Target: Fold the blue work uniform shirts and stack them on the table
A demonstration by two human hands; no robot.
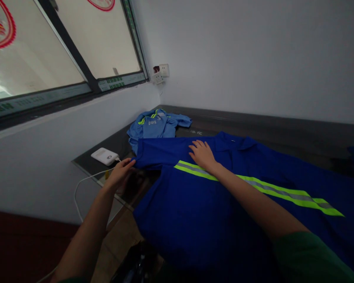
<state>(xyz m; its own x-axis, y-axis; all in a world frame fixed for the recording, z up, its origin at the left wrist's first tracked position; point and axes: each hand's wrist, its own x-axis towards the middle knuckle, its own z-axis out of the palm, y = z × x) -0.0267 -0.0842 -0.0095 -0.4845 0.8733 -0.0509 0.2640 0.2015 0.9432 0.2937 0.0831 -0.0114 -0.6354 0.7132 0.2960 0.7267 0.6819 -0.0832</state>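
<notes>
A dark blue work shirt (177,204) with a yellow-green and grey reflective stripe across its chest lies spread on the dark table, its collar toward the wall. My left hand (120,171) pinches the cuff corner of the short sleeve that points left. On the shirt's shoulder area, just above the stripe, my right hand (203,154) rests flat, palm down, with fingers spread. The shirt's lower part hangs toward me in shadow, and its right end runs out of view.
Behind the sleeve lies a crumpled light blue garment (153,125) with yellow-green stripes. A white power bank (104,156) with a white cable (76,188) sits at the table's left corner. Wall sockets (162,72) are in the corner beside the window. A black plastic bag (138,261) is below.
</notes>
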